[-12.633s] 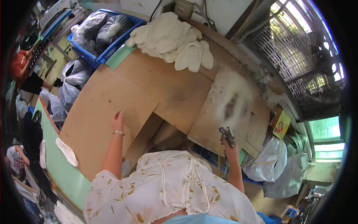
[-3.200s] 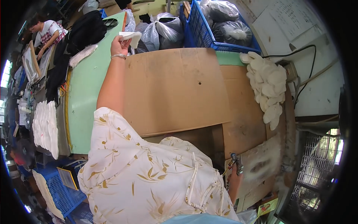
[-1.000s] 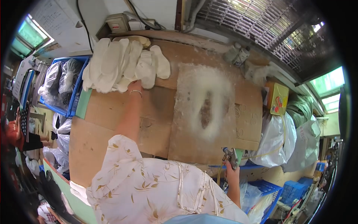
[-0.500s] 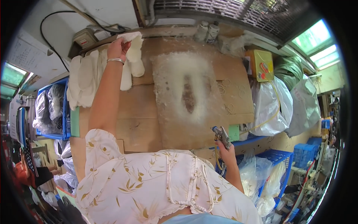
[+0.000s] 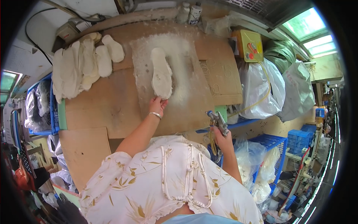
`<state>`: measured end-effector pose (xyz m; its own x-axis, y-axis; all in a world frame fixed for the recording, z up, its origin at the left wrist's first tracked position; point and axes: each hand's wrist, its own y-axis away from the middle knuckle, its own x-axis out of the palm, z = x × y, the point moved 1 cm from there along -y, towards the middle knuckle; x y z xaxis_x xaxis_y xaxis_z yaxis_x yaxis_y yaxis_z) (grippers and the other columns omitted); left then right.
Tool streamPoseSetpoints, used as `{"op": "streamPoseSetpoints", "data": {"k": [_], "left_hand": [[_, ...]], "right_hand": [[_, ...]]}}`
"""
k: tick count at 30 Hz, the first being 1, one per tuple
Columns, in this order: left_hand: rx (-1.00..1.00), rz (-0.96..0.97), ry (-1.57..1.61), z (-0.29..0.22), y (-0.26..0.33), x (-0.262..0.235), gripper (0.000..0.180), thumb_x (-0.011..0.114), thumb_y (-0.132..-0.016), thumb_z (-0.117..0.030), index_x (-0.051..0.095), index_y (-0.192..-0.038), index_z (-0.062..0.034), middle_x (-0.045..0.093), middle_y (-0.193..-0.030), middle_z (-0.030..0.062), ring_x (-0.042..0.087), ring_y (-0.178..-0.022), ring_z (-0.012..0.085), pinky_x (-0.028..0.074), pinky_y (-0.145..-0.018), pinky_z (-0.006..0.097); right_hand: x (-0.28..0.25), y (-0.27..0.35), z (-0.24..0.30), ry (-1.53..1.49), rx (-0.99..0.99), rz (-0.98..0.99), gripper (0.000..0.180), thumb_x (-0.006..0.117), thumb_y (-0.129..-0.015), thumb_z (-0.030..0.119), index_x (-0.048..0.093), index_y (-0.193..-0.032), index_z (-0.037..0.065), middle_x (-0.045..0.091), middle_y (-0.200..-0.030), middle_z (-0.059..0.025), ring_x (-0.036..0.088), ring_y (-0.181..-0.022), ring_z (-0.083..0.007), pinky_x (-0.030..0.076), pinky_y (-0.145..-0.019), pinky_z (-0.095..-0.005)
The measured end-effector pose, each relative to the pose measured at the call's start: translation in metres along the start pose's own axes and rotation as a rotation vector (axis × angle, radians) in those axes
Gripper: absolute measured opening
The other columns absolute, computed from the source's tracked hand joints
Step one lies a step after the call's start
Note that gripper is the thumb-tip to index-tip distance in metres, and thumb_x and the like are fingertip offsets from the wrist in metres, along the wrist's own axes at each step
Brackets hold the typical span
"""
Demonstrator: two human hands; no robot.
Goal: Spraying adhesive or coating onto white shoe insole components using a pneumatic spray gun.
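Observation:
A cream insole (image 5: 161, 76) lies over the whitened, crusted patch of cardboard (image 5: 186, 93) in the middle of the worktable. My left hand (image 5: 159, 106) pinches its near end between thumb and fingers. In my right hand (image 5: 223, 137) is a metal spray gun (image 5: 217, 122) with a blue part near its nozzle, held off the table's front right edge and pointing up and left. A hose hangs below its handle. At the far left, several more cream insoles (image 5: 67, 71) lie overlapping in a pile.
Two bottles (image 5: 194, 13) stand at the back edge. On the right are a yellow can (image 5: 250, 44) with a thin hose and white plastic sacks (image 5: 266, 91). Blue crates (image 5: 298, 143) stand lower right; a blue crate of bagged items (image 5: 39, 106) is left.
My left hand has come from the far-left pile to the middle with an insole, now over the whitened patch. My right hand still holds the spray gun, slightly shifted.

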<state>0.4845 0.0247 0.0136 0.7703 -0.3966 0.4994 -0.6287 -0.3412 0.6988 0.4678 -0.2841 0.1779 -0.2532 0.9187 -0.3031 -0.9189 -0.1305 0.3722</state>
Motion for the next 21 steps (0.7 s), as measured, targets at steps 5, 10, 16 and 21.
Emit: {"op": "streamPoseSetpoints", "data": {"k": [5,10,16,21], "left_hand": [[-0.032,-0.076,-0.098,0.019,0.024,-0.001,0.020,0.054,-0.086,-0.011,0.045,-0.101,0.0000,0.058,-0.090,0.0144,0.063,-0.074,0.0214,0.054,-0.062,0.031],[-0.040,-0.185,-0.375,0.022,0.035,-0.009,0.022,0.059,-0.085,-0.017,0.052,-0.099,-0.0014,0.060,-0.090,0.0093,0.063,-0.067,0.0183,0.053,-0.053,0.026],[0.009,-0.233,-0.473,0.021,0.035,-0.015,0.016,0.060,-0.083,-0.020,0.061,-0.086,-0.0041,0.061,-0.072,0.0031,0.059,-0.054,0.0122,0.047,-0.042,0.024],[-0.015,-0.225,-0.470,0.018,0.034,-0.018,0.016,0.061,-0.083,-0.020,0.061,-0.089,-0.0048,0.063,-0.073,0.0032,0.060,-0.055,0.0119,0.045,-0.042,0.023]], "right_hand": [[-0.025,-0.005,0.039,0.051,-0.022,-0.051,0.025,0.054,-0.090,0.024,0.064,-0.091,0.002,0.051,-0.055,0.0033,0.037,-0.041,-0.0023,0.026,-0.038,-0.0202],[-0.025,-0.006,0.098,-0.018,-0.067,-0.009,0.026,0.053,-0.091,0.026,0.063,-0.096,0.002,0.052,-0.069,0.0037,0.036,-0.047,-0.0005,0.027,-0.041,-0.0199],[0.039,-0.016,0.087,0.150,-0.090,0.378,0.023,0.056,-0.089,0.023,0.058,-0.099,0.004,0.053,-0.070,0.0016,0.045,-0.064,-0.0079,0.037,-0.056,-0.0237],[0.072,-0.017,0.078,0.406,-0.196,0.426,0.025,0.058,-0.085,0.023,0.055,-0.102,0.004,0.056,-0.070,-0.0122,0.050,-0.062,-0.0194,0.043,-0.061,-0.0306]]}}
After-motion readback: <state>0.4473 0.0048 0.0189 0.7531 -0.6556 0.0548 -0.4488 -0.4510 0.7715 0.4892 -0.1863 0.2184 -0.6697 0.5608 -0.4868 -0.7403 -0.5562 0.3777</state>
